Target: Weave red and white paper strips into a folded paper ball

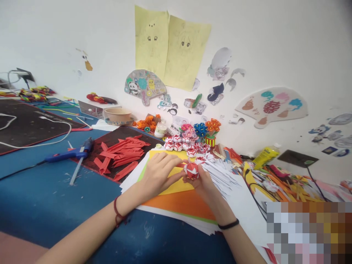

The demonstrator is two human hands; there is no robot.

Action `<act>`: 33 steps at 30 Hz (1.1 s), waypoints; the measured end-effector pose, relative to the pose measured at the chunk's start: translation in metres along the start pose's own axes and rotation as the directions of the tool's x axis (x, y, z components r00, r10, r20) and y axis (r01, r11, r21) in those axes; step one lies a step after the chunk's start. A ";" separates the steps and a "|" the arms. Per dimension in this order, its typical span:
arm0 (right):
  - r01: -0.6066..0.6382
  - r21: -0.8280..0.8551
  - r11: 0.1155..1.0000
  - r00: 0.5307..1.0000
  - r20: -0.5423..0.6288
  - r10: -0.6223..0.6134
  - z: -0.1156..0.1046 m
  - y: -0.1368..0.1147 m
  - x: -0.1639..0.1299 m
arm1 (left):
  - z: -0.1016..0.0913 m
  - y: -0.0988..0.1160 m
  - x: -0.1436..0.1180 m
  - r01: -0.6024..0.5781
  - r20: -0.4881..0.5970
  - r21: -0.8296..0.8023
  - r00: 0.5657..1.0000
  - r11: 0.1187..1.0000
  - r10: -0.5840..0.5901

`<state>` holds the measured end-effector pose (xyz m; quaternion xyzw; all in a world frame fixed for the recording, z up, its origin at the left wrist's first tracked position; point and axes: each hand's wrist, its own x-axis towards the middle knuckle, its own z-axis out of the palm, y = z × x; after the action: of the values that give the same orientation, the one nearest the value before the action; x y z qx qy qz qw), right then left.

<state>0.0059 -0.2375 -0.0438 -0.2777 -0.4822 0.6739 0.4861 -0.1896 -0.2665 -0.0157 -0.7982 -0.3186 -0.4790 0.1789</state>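
Observation:
My left hand (158, 171) and my right hand (202, 183) meet over a stack of coloured paper sheets (181, 203). Together they pinch a small red-and-white woven paper ball (191, 170), the right hand cupping it from below, the left fingers pressing a red strip into its side. Behind them lies a cluster of finished red-and-white paper balls (183, 143). A pile of red paper strips (121, 152) rests on a dark mat to the left of my left hand. White paper strips (221, 172) lie just right of my right hand.
A blue glue gun (70, 153) lies on the blue table (49, 205) at the left, cable trailing. A tan bowl (118, 115), paper flower pots (210, 134) and a yellow glue bottle (265, 156) stand near the wall. Cut paper scraps (286, 183) clutter the right.

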 end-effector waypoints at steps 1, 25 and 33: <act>-0.025 -0.001 1.000 0.999 0.021 0.025 0.001 0.000 0.000 | 0.001 0.001 0.001 0.075 0.039 -0.064 0.997 0.995 -0.072; 0.116 -0.390 0.914 0.987 0.145 -0.063 -0.009 -0.015 -0.001 | 0.003 -0.003 -0.005 0.394 0.350 -0.482 0.905 0.783 -0.241; 0.302 -0.686 0.662 0.915 0.013 -0.404 -0.023 -0.018 0.008 | 0.014 0.002 -0.012 0.201 0.211 -0.255 0.966 0.946 -0.148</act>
<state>0.0293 -0.2207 -0.0348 -0.3824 -0.7021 0.3237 0.5060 -0.1834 -0.2635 -0.0329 -0.8256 -0.3344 -0.4545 -0.0076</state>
